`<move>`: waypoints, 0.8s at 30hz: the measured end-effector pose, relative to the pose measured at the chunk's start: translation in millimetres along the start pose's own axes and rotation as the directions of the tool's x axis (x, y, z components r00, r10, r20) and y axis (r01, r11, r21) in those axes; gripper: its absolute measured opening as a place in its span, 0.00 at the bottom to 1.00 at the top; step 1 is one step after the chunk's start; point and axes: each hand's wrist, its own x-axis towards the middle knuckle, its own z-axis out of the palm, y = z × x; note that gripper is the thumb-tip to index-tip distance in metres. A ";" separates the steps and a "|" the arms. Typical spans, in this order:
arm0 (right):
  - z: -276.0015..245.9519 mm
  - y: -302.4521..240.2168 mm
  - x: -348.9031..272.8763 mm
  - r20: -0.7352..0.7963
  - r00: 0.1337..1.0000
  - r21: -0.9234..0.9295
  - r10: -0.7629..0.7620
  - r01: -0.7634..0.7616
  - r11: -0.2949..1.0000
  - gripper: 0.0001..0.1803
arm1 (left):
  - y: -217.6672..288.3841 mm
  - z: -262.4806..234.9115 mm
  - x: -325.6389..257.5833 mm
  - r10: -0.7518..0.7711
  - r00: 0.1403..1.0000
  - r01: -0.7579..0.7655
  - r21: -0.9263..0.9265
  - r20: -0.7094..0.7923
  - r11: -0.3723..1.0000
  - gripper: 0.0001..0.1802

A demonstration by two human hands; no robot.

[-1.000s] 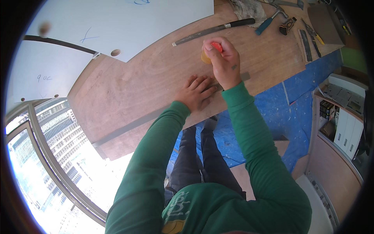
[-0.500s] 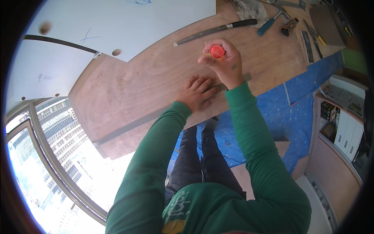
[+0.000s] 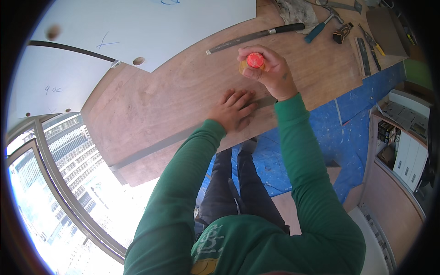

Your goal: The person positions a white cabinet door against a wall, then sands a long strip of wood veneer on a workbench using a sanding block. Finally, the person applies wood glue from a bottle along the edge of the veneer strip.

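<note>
Lifting since 1 second ago, the right hand (image 3: 270, 73) stays clamped around a small red-capped yellow bottle (image 3: 253, 62), now cap-up, while the left hand (image 3: 231, 107) lies flat, fingers spread, on a long grey metal strip (image 3: 183, 137) on the brown plywood table (image 3: 151, 101).

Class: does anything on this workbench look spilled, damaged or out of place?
Nothing stands out. The left hand lies flat on the plywood; the right hand holds a red-capped bottle; tools lie along the far edge.

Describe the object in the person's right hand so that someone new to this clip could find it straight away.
Start at the large brown plywood sheet that fills the middle of the view, then follow the green sleeve on the right up to the right hand. That hand grips a small bottle, yellowish with a round bright red cap. It is the only red thing on the board; the tools behind it are dark or blue-handled.
</note>
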 end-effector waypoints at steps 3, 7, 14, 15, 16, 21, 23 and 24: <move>-9.2 2.3 4.6 0.046 0.998 0.090 0.036 -0.040 0.995 0.24 | 0.4 0.1 0.6 0.000 1.000 0.000 0.001 -0.004 1.000 0.28; -18.8 2.1 10.8 0.135 0.989 0.189 0.056 -0.082 0.979 0.25 | 1.2 -0.8 1.1 -0.003 1.000 0.003 -0.004 -0.006 1.000 0.27; -0.4 -0.6 9.7 -0.058 0.997 0.077 0.056 -0.051 0.996 0.22 | -0.7 0.1 0.5 0.003 1.000 -0.003 0.016 0.003 1.000 0.27; 7.5 3.2 7.1 -0.134 0.991 -0.027 -0.004 0.000 1.000 0.21 | -0.7 1.0 0.1 -0.001 1.000 0.001 0.014 0.000 1.000 0.28; 14.7 6.1 5.0 -0.202 0.977 -0.133 -0.070 0.044 0.990 0.20 | -0.4 1.9 -0.5 -0.005 1.000 0.005 0.011 -0.004 1.000 0.28; 30.2 15.6 -2.4 -0.229 0.960 -0.128 -0.162 0.136 0.982 0.21 | -1.2 3.4 -0.6 0.000 1.000 0.000 0.005 -0.003 1.000 0.30; 29.8 17.5 -3.1 -0.197 0.969 -0.129 -0.150 0.126 0.984 0.22 | -1.4 3.5 -0.8 0.004 1.000 -0.004 0.008 -0.006 1.000 0.30; 29.6 15.2 -1.6 -0.186 0.969 -0.155 -0.160 0.132 0.979 0.23 | -1.3 3.6 -0.8 -0.001 1.000 0.001 0.002 -0.002 1.000 0.31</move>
